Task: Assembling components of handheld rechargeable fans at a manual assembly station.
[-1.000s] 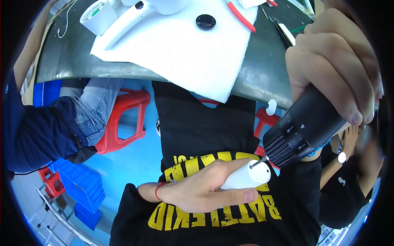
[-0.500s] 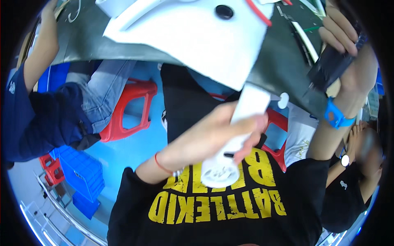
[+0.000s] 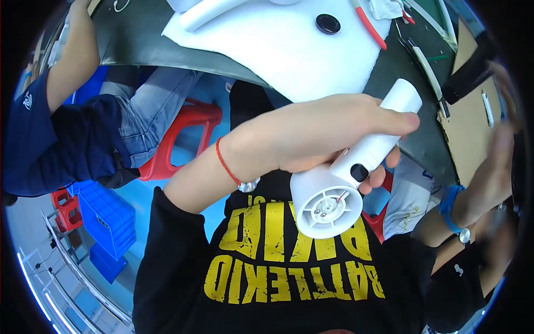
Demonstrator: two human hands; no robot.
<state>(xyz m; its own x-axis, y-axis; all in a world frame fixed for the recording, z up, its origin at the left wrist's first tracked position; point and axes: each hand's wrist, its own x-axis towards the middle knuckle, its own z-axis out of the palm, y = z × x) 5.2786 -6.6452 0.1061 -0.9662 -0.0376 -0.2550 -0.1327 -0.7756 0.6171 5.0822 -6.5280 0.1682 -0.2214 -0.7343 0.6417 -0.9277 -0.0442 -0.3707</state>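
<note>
My left hand (image 3: pixel 339 128) is wrapped round the tubular handle of a white handheld fan housing (image 3: pixel 347 158), held in front of my chest. Its round head tilts toward me, showing spokes, a hub with small screws and a short red wire. A black oval button sits where handle and head meet. Far to the right, my right hand (image 3: pixel 500 150), with a blue band at the wrist, is smeared by motion. Close by it is a black, blurred tool (image 3: pixel 470 75); whether the fingers touch it is unclear.
A white foam sheet (image 3: pixel 267 58) on the dark table carries a black round cap (image 3: pixel 327 24), white tubular parts (image 3: pixel 214 12) and red-handled pliers (image 3: pixel 370 28). Cardboard (image 3: pixel 464 131) lies right. A co-worker's arm (image 3: pixel 72 50) is left; another person sits right. Red stools (image 3: pixel 181 139) and blue crates (image 3: pixel 105 217) stand below.
My left hand has raised the fan housing up and to the right, turning its spoked end into view. My right hand, earlier gripping the black tool, has moved down and right.
</note>
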